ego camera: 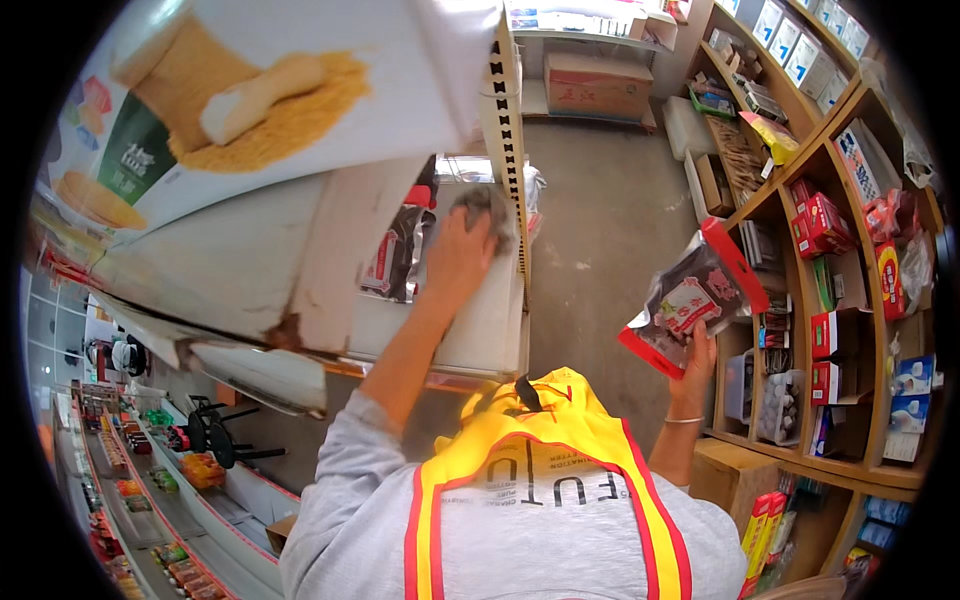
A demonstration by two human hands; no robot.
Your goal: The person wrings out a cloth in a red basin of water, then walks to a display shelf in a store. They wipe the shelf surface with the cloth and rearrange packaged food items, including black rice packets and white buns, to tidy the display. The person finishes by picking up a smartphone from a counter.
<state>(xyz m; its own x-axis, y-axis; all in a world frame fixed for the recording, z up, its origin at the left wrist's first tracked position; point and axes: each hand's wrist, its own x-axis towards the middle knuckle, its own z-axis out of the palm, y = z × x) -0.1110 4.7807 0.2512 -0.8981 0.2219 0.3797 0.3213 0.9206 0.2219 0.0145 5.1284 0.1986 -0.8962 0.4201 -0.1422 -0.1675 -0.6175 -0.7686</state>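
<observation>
My left hand (459, 259) reaches over a white metal shelf (480, 330), its fingers on a crumpled grey cloth (484, 214); the blur hides how firmly they grip it. To its left on the shelf lies a dark plastic food packet (397, 251) with a red and white label. My right hand (694, 360) holds a similar packet (690, 300) with red ends and a clear window by its lower edge, out over the floor.
A perforated shelf upright (510, 150) stands just right of the shelf. Wooden cubby shelves (795, 285) with boxed goods line the right side. A cardboard carton (598, 86) sits at the aisle's far end. Low shelves of packaged goods (202, 469) run along the lower left.
</observation>
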